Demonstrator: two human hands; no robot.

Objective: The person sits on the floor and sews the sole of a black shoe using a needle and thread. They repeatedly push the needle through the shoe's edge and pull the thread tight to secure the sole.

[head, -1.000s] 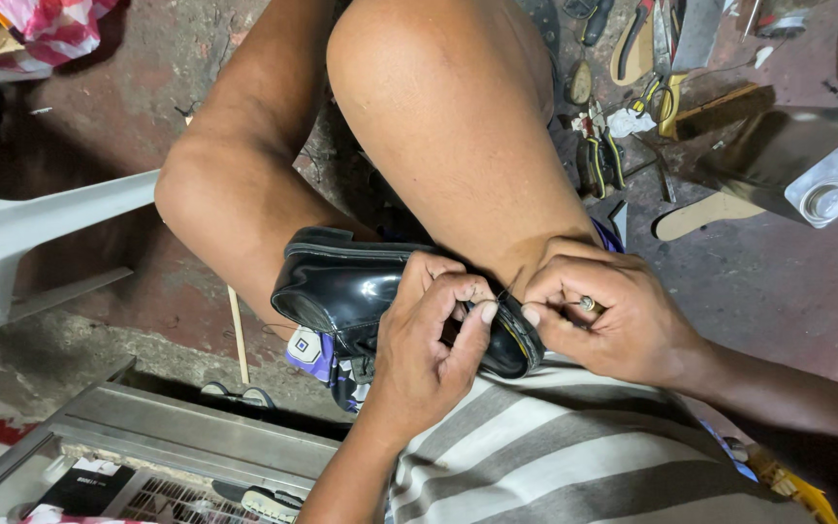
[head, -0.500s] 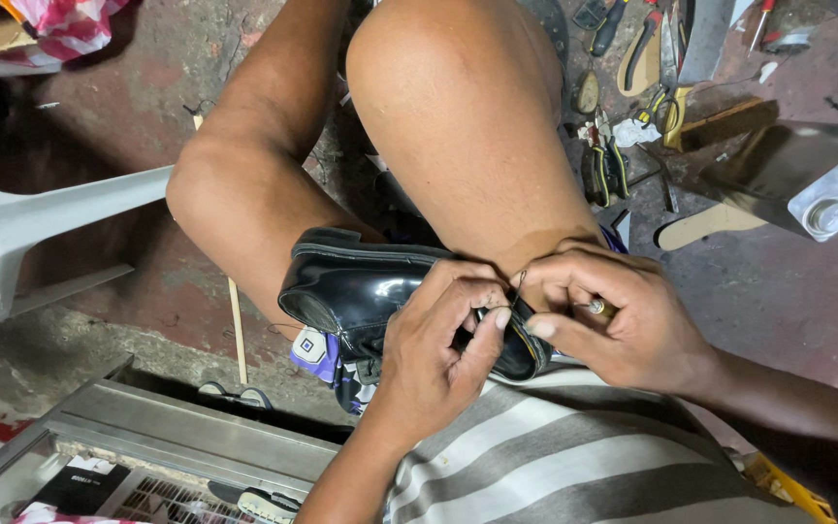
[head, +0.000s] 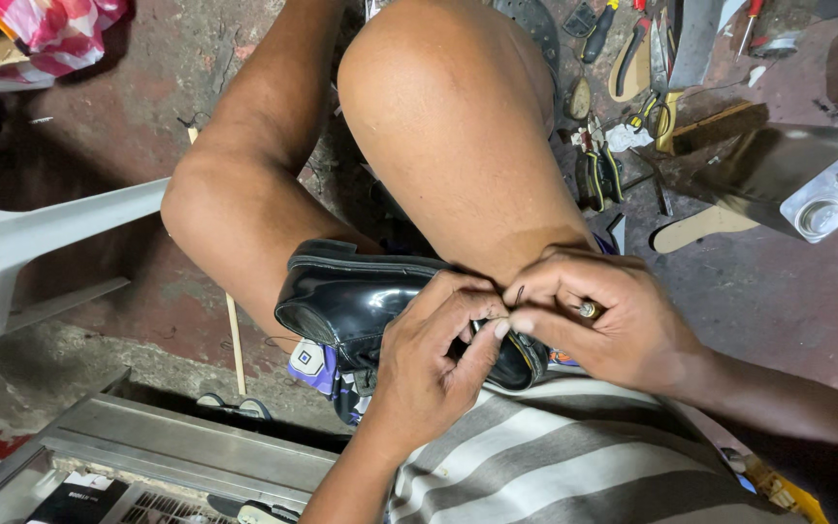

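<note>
- Close against your striped shirt, your left hand curls over the heel end of the black leather shoe; its fingers are bent in, thumb and forefinger pinching at the shoe's edge.
- Beside it, your right hand meets the left at the same spot, fingertips pinched on a thin dark needle-like piece that stands up between them; a ring shows on one finger.
- Since a second ago both hands have barely shifted along the shoe; the pinch has tightened and the thin piece now shows above your fingertips, so the stitch looks mid-pull.
- Wedged between your bare knees, the shoe lies on its side, toe pointing left.
- Farther out on the stained floor lie pliers, scissors, a pale insole and a metal piece.
- Off to your left stands a white plastic chair.
</note>
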